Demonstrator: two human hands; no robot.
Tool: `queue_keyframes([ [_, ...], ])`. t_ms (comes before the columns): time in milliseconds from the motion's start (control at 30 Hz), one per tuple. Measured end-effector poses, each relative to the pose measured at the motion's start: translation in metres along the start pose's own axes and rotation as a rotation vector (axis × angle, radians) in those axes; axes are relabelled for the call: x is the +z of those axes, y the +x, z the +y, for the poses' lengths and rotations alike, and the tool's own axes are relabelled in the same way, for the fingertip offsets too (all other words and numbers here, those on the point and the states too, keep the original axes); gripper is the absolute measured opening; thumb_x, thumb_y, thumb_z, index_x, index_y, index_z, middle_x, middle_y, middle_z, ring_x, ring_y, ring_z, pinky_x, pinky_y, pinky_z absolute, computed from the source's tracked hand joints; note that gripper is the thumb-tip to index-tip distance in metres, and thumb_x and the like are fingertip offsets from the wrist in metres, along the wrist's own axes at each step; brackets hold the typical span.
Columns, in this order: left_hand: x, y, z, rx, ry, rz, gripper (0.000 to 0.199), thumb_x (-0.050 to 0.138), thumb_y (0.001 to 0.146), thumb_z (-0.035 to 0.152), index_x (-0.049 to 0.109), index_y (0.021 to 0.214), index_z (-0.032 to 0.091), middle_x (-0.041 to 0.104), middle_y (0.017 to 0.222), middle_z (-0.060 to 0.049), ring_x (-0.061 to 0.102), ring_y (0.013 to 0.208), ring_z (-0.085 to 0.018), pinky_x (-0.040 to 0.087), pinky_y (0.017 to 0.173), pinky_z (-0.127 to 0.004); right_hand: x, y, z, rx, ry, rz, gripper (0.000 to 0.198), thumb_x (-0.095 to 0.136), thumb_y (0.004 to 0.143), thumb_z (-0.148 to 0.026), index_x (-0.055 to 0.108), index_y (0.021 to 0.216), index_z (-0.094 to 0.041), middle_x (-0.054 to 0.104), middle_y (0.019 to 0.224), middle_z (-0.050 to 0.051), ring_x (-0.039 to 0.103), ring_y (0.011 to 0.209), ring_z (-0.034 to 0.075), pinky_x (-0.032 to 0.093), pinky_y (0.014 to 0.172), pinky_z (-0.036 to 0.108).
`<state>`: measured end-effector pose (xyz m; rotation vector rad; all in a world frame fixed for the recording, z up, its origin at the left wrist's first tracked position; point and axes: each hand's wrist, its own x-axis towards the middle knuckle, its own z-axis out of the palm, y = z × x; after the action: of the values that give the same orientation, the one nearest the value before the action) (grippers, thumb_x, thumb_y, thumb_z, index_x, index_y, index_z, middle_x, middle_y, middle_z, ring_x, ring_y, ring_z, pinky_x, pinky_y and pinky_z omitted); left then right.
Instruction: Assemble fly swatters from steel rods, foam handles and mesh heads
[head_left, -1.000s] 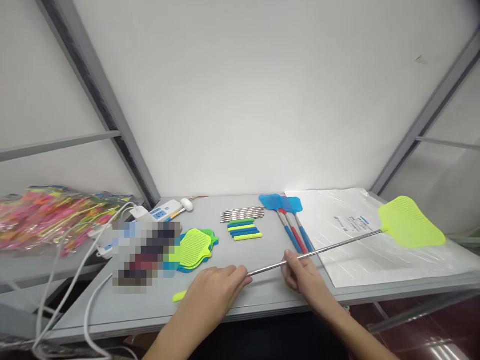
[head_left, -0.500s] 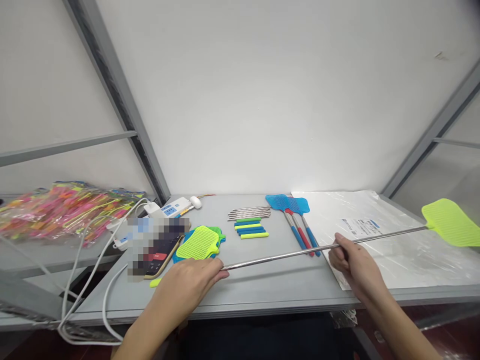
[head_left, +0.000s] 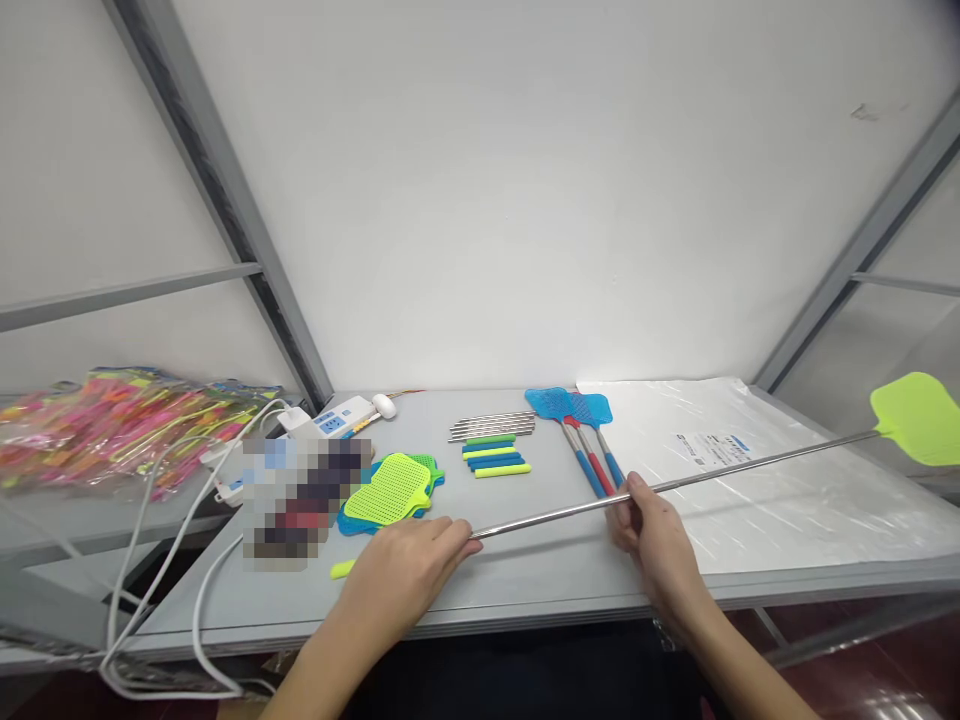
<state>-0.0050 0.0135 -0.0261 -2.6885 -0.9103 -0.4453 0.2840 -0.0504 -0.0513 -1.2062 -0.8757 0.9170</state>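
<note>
A fly swatter [head_left: 919, 418] with a yellow-green head and a long metal rod stretches across the table, tilted up to the right. My left hand [head_left: 412, 565] is closed around its handle end; a yellow-green grip tip pokes out left of the fist. My right hand [head_left: 651, 535] pinches the rod near its middle. Left of centre lies a pile of loose swatter heads [head_left: 390, 488], green, blue and yellow-green. Coloured grip tubes [head_left: 499, 457] lie behind the hands, with metal rods [head_left: 491, 426] beyond them. Several swatters with blue heads [head_left: 577, 404] rest just behind my right hand.
White plastic packaging [head_left: 750, 500] with a label covers the table's right side. Bagged colourful items [head_left: 150, 425] lie on the left shelf. A power strip [head_left: 334, 420], white cables [head_left: 169, 550] and a blurred-out patch [head_left: 307, 505] occupy the table's left.
My right hand has slid left along the rod, closer to my left hand. My left hand has shifted slightly right, and the swatter head has moved right and up.
</note>
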Motion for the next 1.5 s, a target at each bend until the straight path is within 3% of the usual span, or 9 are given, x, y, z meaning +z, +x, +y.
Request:
queue_keyframes([
  [133, -0.006, -0.006, -0.008, -0.011, -0.009, -0.05, 0.033, 0.036, 0.101, 0.039, 0.05, 0.076, 0.022, 0.061, 0.065, 0.004, 0.058, 0.057, -0.016, 0.027, 0.054, -0.028, -0.01, -0.005, -0.006, -0.051, -0.178, -0.037, 0.056, 0.041, 0.095, -0.051, 0.03, 0.049, -0.022, 0.021, 0.05, -0.006, 0.021, 0.049, 0.01, 0.016, 0.052, 0.031],
  [267, -0.009, -0.013, -0.012, -0.012, -0.018, -0.035, 0.032, 0.038, 0.1, 0.039, 0.05, 0.075, 0.022, 0.061, 0.064, 0.004, 0.059, 0.058, -0.016, 0.029, 0.054, -0.028, -0.019, -0.001, -0.014, -0.001, -0.175, -0.095, 0.057, 0.044, 0.093, -0.053, 0.031, 0.047, -0.022, 0.022, 0.048, -0.005, 0.021, 0.049, 0.01, 0.016, 0.051, 0.031],
  [433, -0.003, -0.003, 0.004, -0.013, -0.001, 0.098, 0.031, 0.039, 0.1, 0.037, 0.054, 0.079, 0.022, 0.062, 0.065, 0.003, 0.058, 0.056, -0.016, 0.031, 0.054, -0.028, 0.008, -0.002, -0.007, 0.085, 0.01, -0.138, 0.05, 0.054, 0.085, -0.061, 0.039, 0.058, -0.021, 0.025, 0.048, -0.008, 0.02, 0.044, 0.008, 0.014, 0.045, 0.027],
  [567, 0.001, 0.009, 0.018, 0.027, -0.01, 0.071, 0.029, 0.041, 0.099, 0.037, 0.055, 0.081, 0.021, 0.063, 0.067, 0.001, 0.058, 0.057, -0.016, 0.033, 0.055, -0.028, 0.033, -0.014, 0.001, 0.137, 0.003, -0.294, 0.047, 0.052, 0.088, -0.058, 0.041, 0.061, -0.021, 0.025, 0.049, -0.008, 0.019, 0.044, 0.008, 0.013, 0.045, 0.026],
  [1000, -0.015, 0.005, 0.021, 0.014, -0.099, -0.053, 0.025, 0.042, 0.099, 0.035, 0.051, 0.08, 0.021, 0.062, 0.069, 0.001, 0.058, 0.058, -0.017, 0.031, 0.055, -0.028, 0.02, -0.025, -0.016, 0.035, -0.191, -0.275, 0.052, 0.047, 0.092, -0.054, 0.039, 0.053, -0.02, 0.022, 0.051, -0.006, 0.02, 0.048, 0.01, 0.013, 0.05, 0.03],
  [1167, -0.006, -0.008, 0.004, -0.073, -0.152, -0.011, 0.027, 0.042, 0.099, 0.037, 0.054, 0.082, 0.02, 0.063, 0.072, 0.0, 0.061, 0.064, -0.018, 0.035, 0.056, -0.027, 0.017, -0.013, -0.01, 0.013, -0.139, -0.138, 0.057, 0.047, 0.092, -0.053, 0.031, 0.047, -0.022, 0.02, 0.049, -0.005, 0.019, 0.049, 0.01, 0.015, 0.051, 0.031],
  [1300, -0.002, -0.015, -0.007, -0.134, -0.346, 0.028, 0.024, 0.041, 0.099, 0.035, 0.058, 0.09, 0.02, 0.065, 0.079, -0.001, 0.063, 0.072, -0.016, 0.04, 0.063, -0.026, 0.009, -0.006, -0.004, 0.007, -0.047, -0.045, 0.057, 0.051, 0.091, -0.051, 0.031, 0.046, -0.022, 0.023, 0.05, -0.005, 0.021, 0.05, 0.011, 0.017, 0.051, 0.031],
  [1500, -0.002, -0.01, 0.003, -0.22, -0.616, 0.066, 0.022, 0.042, 0.099, 0.031, 0.061, 0.091, 0.021, 0.064, 0.077, 0.0, 0.059, 0.071, -0.014, 0.042, 0.065, -0.025, 0.016, -0.002, 0.0, 0.018, 0.068, -0.011, 0.054, 0.054, 0.089, -0.052, 0.034, 0.049, -0.022, 0.023, 0.048, -0.007, 0.021, 0.046, 0.01, 0.017, 0.048, 0.029],
])
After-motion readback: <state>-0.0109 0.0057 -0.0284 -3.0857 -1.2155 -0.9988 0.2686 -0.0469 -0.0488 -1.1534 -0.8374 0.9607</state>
